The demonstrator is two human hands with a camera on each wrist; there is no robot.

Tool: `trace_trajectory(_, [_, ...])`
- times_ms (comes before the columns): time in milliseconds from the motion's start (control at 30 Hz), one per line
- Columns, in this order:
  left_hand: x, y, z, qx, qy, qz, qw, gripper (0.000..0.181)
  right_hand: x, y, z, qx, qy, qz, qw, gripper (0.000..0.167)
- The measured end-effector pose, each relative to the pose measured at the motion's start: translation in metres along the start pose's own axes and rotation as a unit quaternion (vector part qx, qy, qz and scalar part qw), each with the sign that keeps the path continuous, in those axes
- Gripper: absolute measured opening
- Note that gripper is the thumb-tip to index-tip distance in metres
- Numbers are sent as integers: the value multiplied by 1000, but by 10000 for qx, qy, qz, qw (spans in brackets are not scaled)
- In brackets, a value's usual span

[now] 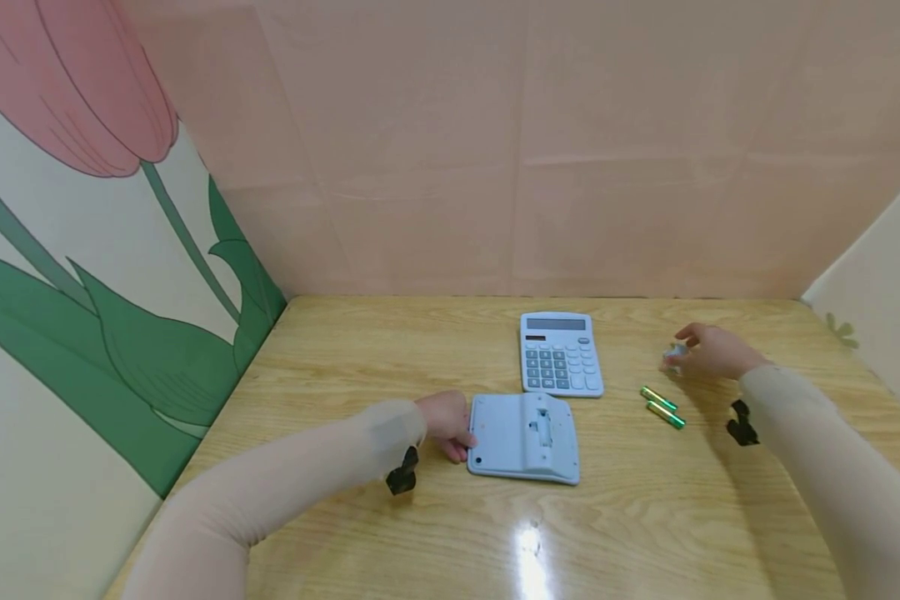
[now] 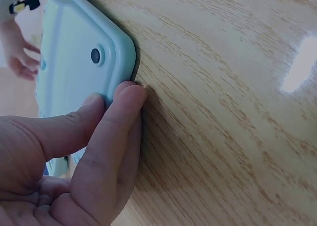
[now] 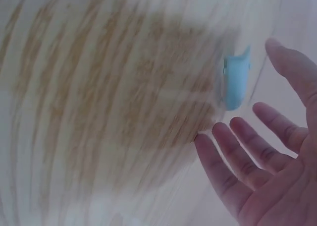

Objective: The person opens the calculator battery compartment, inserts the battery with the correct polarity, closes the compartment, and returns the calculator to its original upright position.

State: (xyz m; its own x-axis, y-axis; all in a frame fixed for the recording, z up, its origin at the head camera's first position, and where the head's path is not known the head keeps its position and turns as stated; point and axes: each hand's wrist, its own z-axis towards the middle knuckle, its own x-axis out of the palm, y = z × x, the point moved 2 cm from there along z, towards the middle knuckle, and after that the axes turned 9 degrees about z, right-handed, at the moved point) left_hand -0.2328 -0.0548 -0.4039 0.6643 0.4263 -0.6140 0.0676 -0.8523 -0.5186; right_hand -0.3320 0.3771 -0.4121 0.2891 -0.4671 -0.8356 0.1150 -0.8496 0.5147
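Observation:
A light-blue calculator (image 1: 498, 433) lies face down with its battery compartment (image 1: 543, 427) uncovered. At its left edge my left hand (image 1: 446, 421) pinches the corner; in the left wrist view the thumb is on the back and the fingers (image 2: 111, 137) are at the rim. My right hand (image 1: 720, 352) is over the table at the right. In the right wrist view its fingers are spread beside a small light-blue battery cover (image 3: 236, 82), with a gap between. Two green and gold batteries (image 1: 658, 398) lie side by side just in front of that hand.
A second calculator (image 1: 560, 354) lies face up behind the first, close to its far edge. The wooden table (image 1: 390, 342) meets a pinkish covered wall (image 1: 420, 208) at the back. Side walls stand left and right.

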Motion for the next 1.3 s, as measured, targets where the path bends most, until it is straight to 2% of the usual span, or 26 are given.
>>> trace_trajectory(133, [1,1,2,5,42,-48,10000,26,-4,-4,-5,-42,-82,246,9997,78])
trace_trajectory(233, [1,1,3,32,34,-80,10000,26,-6,1,-10,-163,-200,363,9990,72])
trace_trajectory(400, [1,3,3,37,3,-148,9999,27,-6,33,-22,-512,-367,343,9974,58])
trace_trajectory(500, [1,4,3,24,-4,-163,9999,28,-1,53,-28,-743,-412,156,9963,47])
trace_trajectory(633, [1,3,3,17,-31,-160,9999,28,11,68,-30,-836,-197,-24,9963,36])
trace_trajectory(733, [2,3,3,51,-33,-182,9998,29,18,73,-32,-705,130,-52,9974,33])
trace_trajectory(1033, [5,3,5,115,-52,-262,9996,32,29,66,-37,-464,1001,342,9933,26])
trace_trajectory(1133, [5,3,5,104,-51,-263,9996,32,31,63,-37,-420,1113,371,9922,25])
trace_trajectory(1300, [4,4,5,119,-29,-255,9996,29,33,62,-35,-363,1063,285,9933,25])
